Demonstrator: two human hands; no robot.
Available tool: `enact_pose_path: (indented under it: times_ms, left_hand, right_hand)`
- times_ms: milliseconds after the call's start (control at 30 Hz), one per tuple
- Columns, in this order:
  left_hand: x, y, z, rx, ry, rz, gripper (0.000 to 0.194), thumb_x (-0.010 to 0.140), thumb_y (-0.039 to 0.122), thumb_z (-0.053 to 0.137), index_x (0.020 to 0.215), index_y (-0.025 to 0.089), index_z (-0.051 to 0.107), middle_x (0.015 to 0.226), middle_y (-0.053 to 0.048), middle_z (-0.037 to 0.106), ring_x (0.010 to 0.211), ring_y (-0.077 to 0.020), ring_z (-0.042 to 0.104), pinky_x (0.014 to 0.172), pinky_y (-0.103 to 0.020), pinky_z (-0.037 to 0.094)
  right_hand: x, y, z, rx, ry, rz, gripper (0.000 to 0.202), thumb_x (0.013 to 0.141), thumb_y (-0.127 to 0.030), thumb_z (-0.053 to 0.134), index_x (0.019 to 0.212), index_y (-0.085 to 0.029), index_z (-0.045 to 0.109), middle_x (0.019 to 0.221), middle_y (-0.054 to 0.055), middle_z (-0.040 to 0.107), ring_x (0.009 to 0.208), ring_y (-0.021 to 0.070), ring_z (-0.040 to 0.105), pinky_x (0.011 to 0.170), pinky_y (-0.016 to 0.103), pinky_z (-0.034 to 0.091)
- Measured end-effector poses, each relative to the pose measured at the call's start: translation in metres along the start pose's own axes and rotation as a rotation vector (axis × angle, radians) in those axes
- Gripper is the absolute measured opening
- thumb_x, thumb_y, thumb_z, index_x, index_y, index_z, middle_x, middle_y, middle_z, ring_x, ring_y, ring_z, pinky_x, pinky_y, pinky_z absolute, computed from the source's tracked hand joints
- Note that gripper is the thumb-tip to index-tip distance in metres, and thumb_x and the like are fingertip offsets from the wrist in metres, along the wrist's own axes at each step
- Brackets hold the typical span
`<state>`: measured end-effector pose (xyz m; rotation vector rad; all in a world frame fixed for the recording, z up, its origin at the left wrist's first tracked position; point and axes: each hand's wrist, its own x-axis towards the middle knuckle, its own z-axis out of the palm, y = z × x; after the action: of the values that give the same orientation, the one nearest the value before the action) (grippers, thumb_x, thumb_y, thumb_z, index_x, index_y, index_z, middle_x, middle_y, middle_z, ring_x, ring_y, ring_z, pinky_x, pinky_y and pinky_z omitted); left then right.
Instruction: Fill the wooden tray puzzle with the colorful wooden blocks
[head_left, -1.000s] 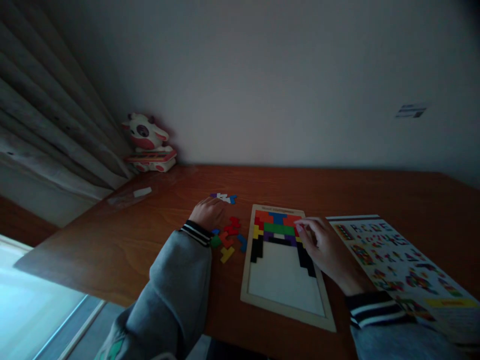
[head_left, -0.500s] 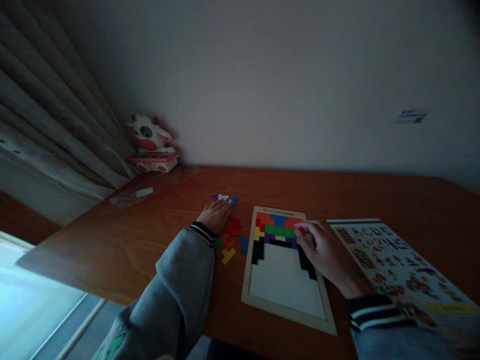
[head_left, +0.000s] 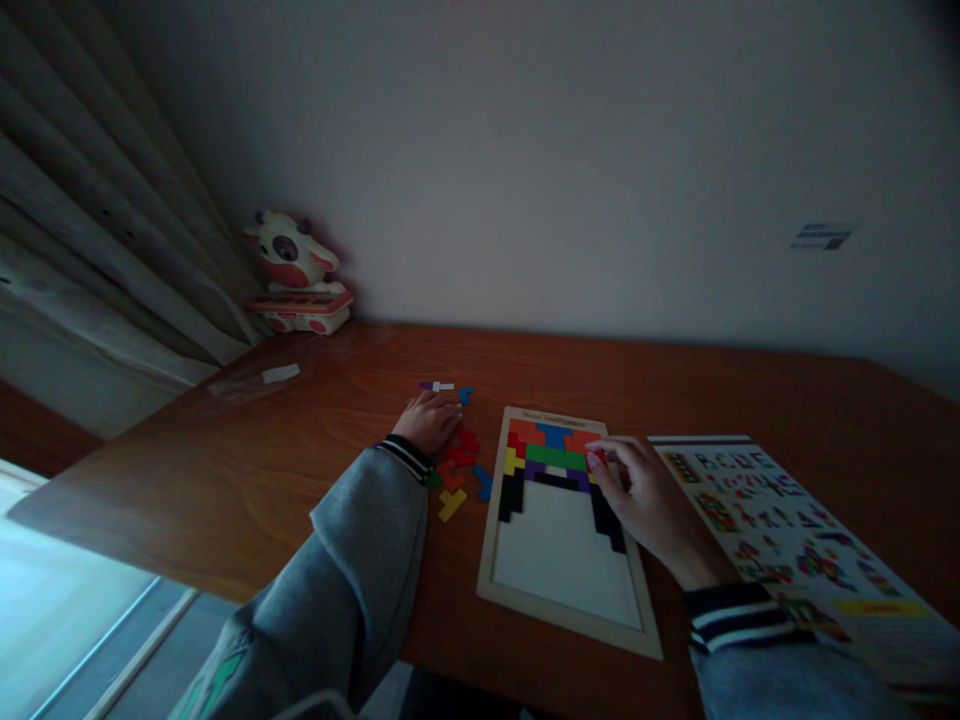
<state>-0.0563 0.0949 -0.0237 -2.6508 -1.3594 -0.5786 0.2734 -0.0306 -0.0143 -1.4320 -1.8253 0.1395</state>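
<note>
At one o'clock on the rectangular pale-wood tray [head_left: 562, 560], a flat red block [head_left: 595, 457] is met by the curled right hand [head_left: 637, 492], pinch unconfirmed. At ten, loose coloured blocks [head_left: 451, 506] are part-covered by the left hand [head_left: 429, 424], grip hidden. Level seating inside the rim [head_left: 643, 600] is advised; six o'clock is left open.

Wooden puzzle board [head_left: 562, 550] flat, part-filled; loose coloured pieces [head_left: 451, 504] scattered left.

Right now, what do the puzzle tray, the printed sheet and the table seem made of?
Puzzle tray: probably wood, matte, from its pale tan tone. Printed sheet: likely paper or thin card, lying flat, finish unclear. Table: likely wood or veneer, faint grain, slight sheen.
</note>
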Motion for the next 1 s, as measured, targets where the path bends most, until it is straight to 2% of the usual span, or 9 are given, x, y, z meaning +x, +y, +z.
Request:
enact_pose_path:
  times_ms: [167, 300, 533, 700, 833, 933, 1000]
  left_hand:
    - [0.002, -0.007, 0.007, -0.012, 0.004, 0.030, 0.022, 0.095, 0.030, 0.055, 0.099, 0.024, 0.075, 0.111, -0.005, 0.073, 0.109, -0.0218, 0.062, 0.099, -0.040, 0.049]
    - [0.002, -0.009, 0.007, -0.008, 0.011, 0.045, 0.021, 0.095, 0.029, 0.055, 0.098, 0.022, 0.075, 0.105, -0.006, 0.074, 0.103, -0.0206, 0.066, 0.096, -0.036, 0.051]
    - [0.001, -0.004, 0.001, 0.047, 0.012, 0.079, 0.025, 0.096, 0.029, 0.052, 0.107, 0.019, 0.071, 0.097, -0.009, 0.074, 0.089, -0.0208, 0.068, 0.086, -0.034, 0.055]
    - [0.001, -0.004, -0.002, 0.071, 0.010, 0.102, 0.028, 0.097, 0.026, 0.046, 0.109, 0.020, 0.070, 0.086, -0.008, 0.073, 0.077, -0.0189, 0.068, 0.076, -0.030, 0.055]
    - [0.000, -0.004, -0.002, 0.064, 0.004, 0.126, 0.029, 0.095, 0.024, 0.048, 0.116, 0.020, 0.068, 0.092, -0.008, 0.073, 0.080, -0.0194, 0.068, 0.074, -0.029, 0.055]
    - [0.000, -0.002, -0.001, 0.019, 0.002, 0.144, 0.029, 0.095, 0.028, 0.049, 0.116, 0.020, 0.068, 0.095, -0.009, 0.073, 0.084, -0.0206, 0.068, 0.079, -0.032, 0.055]
    - [0.001, -0.001, 0.000, -0.022, 0.009, 0.143, 0.028, 0.095, 0.032, 0.051, 0.113, 0.020, 0.070, 0.100, -0.009, 0.072, 0.092, -0.0217, 0.068, 0.087, -0.035, 0.054]
  right_hand:
    - [0.001, -0.003, -0.002, 0.080, 0.005, 0.061, 0.025, 0.093, -0.043, 0.051, 0.099, -0.022, 0.064, 0.101, 0.010, 0.065, 0.094, 0.0249, 0.063, 0.082, 0.041, 0.052]
    - [-0.001, 0.002, 0.000, 0.233, 0.011, 0.216, 0.032, 0.092, -0.050, 0.052, 0.102, -0.021, 0.064, 0.099, 0.009, 0.068, 0.087, 0.0228, 0.065, 0.077, 0.038, 0.053]
    - [-0.001, 0.020, 0.007, 0.454, 0.132, 0.458, 0.042, 0.085, -0.059, 0.057, 0.101, -0.021, 0.066, 0.105, 0.010, 0.070, 0.093, 0.0245, 0.066, 0.081, 0.039, 0.053]
    - [0.001, 0.019, 0.005, 0.477, 0.124, 0.497, 0.045, 0.083, -0.062, 0.058, 0.101, -0.022, 0.067, 0.105, 0.010, 0.071, 0.094, 0.0254, 0.066, 0.080, 0.039, 0.053]
    - [0.002, 0.019, 0.005, 0.483, 0.117, 0.502, 0.044, 0.083, -0.062, 0.058, 0.100, -0.022, 0.067, 0.105, 0.009, 0.071, 0.093, 0.0247, 0.066, 0.079, 0.038, 0.053]
    - [0.001, 0.019, 0.005, 0.487, 0.115, 0.490, 0.045, 0.083, -0.062, 0.058, 0.101, -0.022, 0.067, 0.105, 0.010, 0.071, 0.093, 0.0250, 0.066, 0.078, 0.038, 0.053]
    - [0.001, 0.019, 0.005, 0.485, 0.115, 0.484, 0.046, 0.083, -0.062, 0.058, 0.101, -0.021, 0.067, 0.104, 0.010, 0.071, 0.093, 0.0253, 0.066, 0.078, 0.038, 0.053]
